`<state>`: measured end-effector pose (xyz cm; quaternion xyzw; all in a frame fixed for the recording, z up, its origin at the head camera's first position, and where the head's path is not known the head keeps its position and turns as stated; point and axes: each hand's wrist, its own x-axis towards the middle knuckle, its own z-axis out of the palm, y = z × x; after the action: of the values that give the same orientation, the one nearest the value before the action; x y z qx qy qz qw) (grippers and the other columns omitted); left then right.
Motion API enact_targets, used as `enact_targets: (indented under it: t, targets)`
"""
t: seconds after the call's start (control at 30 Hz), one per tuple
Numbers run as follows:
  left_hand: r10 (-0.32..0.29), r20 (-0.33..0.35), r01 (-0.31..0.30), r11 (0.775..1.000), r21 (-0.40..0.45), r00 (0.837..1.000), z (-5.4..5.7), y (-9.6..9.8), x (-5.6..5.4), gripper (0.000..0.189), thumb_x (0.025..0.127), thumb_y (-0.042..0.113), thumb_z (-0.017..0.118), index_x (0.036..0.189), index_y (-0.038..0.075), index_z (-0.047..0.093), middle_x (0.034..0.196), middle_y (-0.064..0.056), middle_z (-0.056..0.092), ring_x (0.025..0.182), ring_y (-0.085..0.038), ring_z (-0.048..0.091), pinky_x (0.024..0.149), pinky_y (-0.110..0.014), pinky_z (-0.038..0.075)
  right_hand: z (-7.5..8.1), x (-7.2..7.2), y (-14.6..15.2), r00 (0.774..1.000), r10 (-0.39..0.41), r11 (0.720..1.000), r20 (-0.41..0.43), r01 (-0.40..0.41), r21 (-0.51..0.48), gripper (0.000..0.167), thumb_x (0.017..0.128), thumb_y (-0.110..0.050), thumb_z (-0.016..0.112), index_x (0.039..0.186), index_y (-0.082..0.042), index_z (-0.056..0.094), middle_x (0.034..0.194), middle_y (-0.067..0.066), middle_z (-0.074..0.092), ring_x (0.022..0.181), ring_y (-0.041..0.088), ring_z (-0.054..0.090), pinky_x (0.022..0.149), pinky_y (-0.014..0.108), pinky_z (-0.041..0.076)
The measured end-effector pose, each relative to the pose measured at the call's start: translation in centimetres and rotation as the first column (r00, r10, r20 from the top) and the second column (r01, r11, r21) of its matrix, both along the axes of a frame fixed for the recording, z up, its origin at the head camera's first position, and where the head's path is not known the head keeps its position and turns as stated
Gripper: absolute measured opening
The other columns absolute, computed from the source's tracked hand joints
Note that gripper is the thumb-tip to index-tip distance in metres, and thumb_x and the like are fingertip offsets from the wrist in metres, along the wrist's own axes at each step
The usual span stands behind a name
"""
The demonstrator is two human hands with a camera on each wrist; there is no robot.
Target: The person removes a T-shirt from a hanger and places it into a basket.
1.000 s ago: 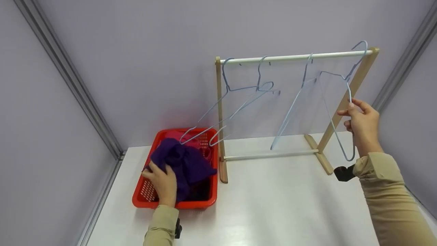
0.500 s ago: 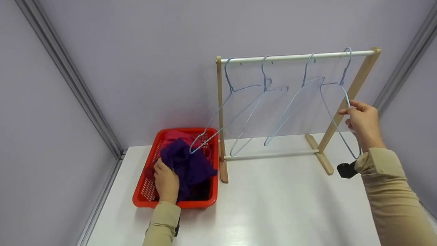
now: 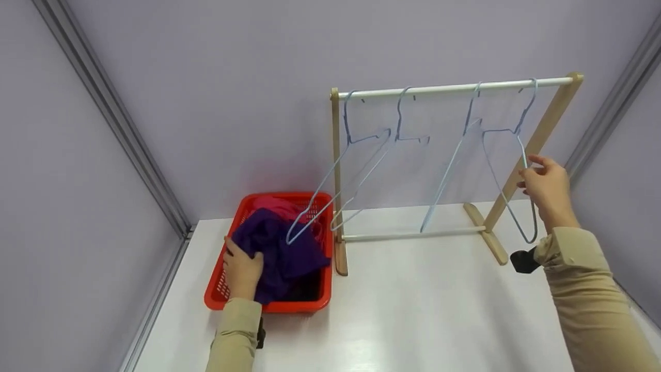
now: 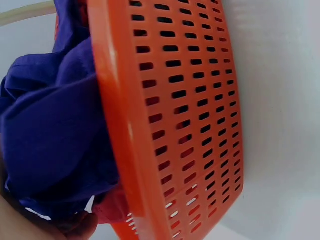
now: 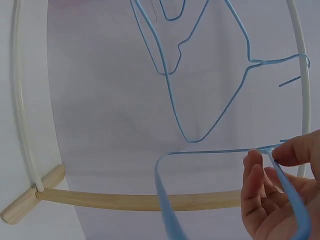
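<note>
In the head view, my left hand is in the red basket, on the left part of a purple garment. The left wrist view shows the purple cloth between my thumb side and fingertips, bunched above the basket's rim; much of that hand is cut off. Pink cloth lies behind it. My right hand pinches the sloping side of the rightmost light blue wire hanger, whose hook sits over the rack's top bar. In the right wrist view, thumb and fingers meet near the hanger's neck.
The clothes rack has a white top bar, wooden posts, and feet on the white table. Several other wire hangers hang there; the leftmost hanger reaches over the basket. Grey walls with metal corner rails enclose the table.
My right hand has brought the rightmost hanger's hook left and down onto the top bar. The other hangers have swung. My left hand has shifted over the purple garment, first right, then back left.
</note>
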<state>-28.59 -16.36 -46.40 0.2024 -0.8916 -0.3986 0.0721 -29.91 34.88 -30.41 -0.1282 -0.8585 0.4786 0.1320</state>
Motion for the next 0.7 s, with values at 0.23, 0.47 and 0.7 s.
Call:
enact_targets:
  t: [0.23, 0.47, 0.7]
  targets:
    - [-0.016, -0.019, 0.016, 1.000, 0.006, 1.000, 0.6, 0.5, -0.6, 0.090, 0.091, 0.034, 0.049, 0.152, 0.007, -0.012, 0.154, -0.035, 0.002, 0.141, -0.053, 0.010, 0.112, -0.066, 0.017, -0.2, 0.1, -1.8, 0.996, 0.004, 0.972, -0.093, 0.018, 0.233, 0.059, 0.087, -0.002, 0.044, 0.144, 0.007, 0.031, 0.144, 0.033, 0.036, 0.130, 0.048, 0.040, 0.101, 0.052, 0.041]
    - [-0.005, -0.044, 0.002, 0.998, -0.063, 0.999, 1.0, 1.0, -0.8, 0.084, 0.092, 0.035, 0.047, 0.153, 0.005, -0.003, 0.154, -0.035, -0.002, 0.142, -0.054, 0.001, 0.111, -0.069, 0.007, -0.6, 0.7, -3.2, 0.975, 0.054, 0.950, -0.216, 0.017, 0.313, 0.051, 0.086, 0.000, 0.047, 0.135, 0.012, 0.042, 0.142, 0.035, 0.036, 0.132, 0.053, 0.032, 0.110, 0.061, 0.025]
    - [0.009, -0.100, -0.021, 0.991, -0.129, 0.995, 0.9, 1.4, -1.1, 0.078, 0.095, 0.041, 0.043, 0.153, 0.005, 0.005, 0.155, -0.033, -0.001, 0.143, -0.052, 0.000, 0.113, -0.066, 0.005, -1.7, 1.3, -6.7, 0.932, 0.170, 0.914, -0.321, -0.027, 0.406, 0.041, 0.085, 0.006, 0.047, 0.125, 0.016, 0.051, 0.137, 0.034, 0.043, 0.130, 0.051, 0.037, 0.108, 0.059, 0.031]
